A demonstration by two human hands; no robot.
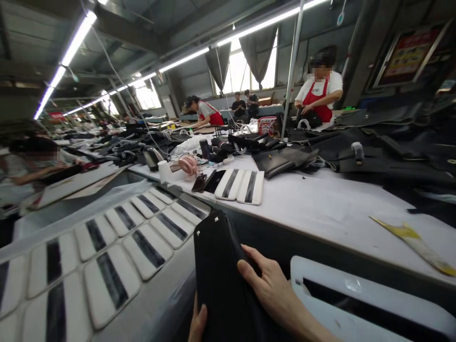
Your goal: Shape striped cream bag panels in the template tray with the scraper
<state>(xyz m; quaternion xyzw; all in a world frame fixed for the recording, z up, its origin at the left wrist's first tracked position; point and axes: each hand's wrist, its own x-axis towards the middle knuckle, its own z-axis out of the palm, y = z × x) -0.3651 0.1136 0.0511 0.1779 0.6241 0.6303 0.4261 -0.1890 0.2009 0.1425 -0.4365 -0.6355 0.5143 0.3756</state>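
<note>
A black leather-like panel piece (217, 280), with two small shiny metal bits near its top end, stands up in front of me at the bottom middle. Its lower part runs out of the picture. My right hand (267, 280) grips its right edge, thumb and fingers closed on the black material. Low on the other side, my left hand (198, 318) holds the left edge, only its thumb and a bit of the fingers showing. Whether the piece is a finished bag or one part of it, I cannot tell.
White padded panels with black stripes (105, 275) lie in rows at left. Two similar panels (239, 186) rest on the white table (320, 199), near a pink fan (188, 165). A yellowish strip (413, 242) and a white slotted board (356, 294) are at right. Co-workers work behind.
</note>
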